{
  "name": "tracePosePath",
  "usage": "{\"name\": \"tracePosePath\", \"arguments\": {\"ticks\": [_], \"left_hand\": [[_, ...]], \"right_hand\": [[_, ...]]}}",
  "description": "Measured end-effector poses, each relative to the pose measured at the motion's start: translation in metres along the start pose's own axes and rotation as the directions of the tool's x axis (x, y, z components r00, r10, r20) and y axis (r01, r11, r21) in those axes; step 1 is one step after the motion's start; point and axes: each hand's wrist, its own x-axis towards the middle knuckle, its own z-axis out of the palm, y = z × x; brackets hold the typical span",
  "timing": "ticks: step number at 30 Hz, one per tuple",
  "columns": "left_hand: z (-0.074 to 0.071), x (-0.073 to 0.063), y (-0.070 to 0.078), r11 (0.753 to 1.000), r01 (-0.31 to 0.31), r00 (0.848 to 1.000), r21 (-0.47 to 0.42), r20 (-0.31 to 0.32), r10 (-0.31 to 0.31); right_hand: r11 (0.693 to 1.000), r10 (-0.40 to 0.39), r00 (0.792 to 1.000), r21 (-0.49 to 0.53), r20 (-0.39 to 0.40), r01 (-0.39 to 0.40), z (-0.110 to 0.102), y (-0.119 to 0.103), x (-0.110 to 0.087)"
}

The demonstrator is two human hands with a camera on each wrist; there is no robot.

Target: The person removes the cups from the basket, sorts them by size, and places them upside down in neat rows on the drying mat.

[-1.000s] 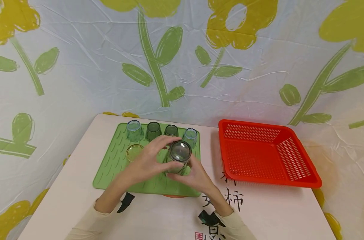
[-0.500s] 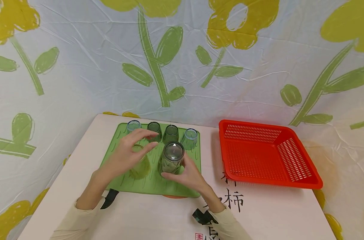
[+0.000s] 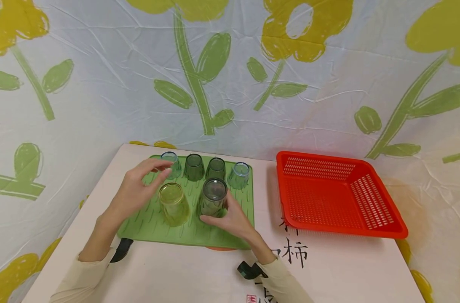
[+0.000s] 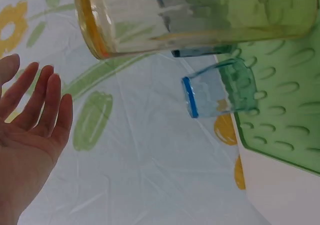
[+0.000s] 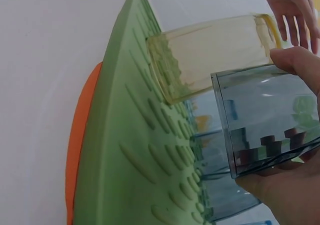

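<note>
My right hand (image 3: 234,221) grips a dark grey glass (image 3: 212,201), turned base up, by its side. In the right wrist view, its rim hangs a little above the green drying mat (image 3: 192,236). Just left of it, an upturned yellow glass (image 3: 174,207) stands on the mat. My left hand (image 3: 133,189) is empty, fingers relaxed, to the left of the yellow glass. The left wrist view shows that hand apart from the yellow glass (image 4: 200,20), with a blue-rimmed glass (image 4: 220,87) behind.
Along the mat's back edge stand a light blue glass (image 3: 173,170), two dark grey glasses, and another light blue glass (image 3: 239,179). A red plastic basket (image 3: 317,189) sits at the right of the table. A flowered cloth (image 3: 120,84) hangs behind.
My left hand has let go of the grey glass and moved left, past the yellow glass. My right hand has carried the grey glass slightly left and lower.
</note>
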Motion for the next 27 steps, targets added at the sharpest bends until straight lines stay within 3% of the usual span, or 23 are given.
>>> {"name": "tracePosePath", "arguments": {"ticks": [7, 16, 27], "left_hand": [[-0.002, -0.008, -0.018, 0.998, 0.068, 0.998, 0.005, -0.016, -0.067], [-0.002, -0.021, -0.043, 0.989, 0.145, 0.989, 0.034, 0.006, -0.145], [-0.001, -0.034, -0.071, 0.982, 0.162, 0.985, 0.099, 0.038, -0.166]], "right_hand": [[0.997, 0.077, 0.997, 0.001, 0.013, -0.077, 0.005, 0.007, 0.002], [0.993, 0.114, 0.993, -0.011, 0.020, -0.114, 0.010, 0.017, 0.004], [0.989, 0.143, 0.989, -0.033, 0.033, -0.142, 0.015, 0.025, 0.001]]}}
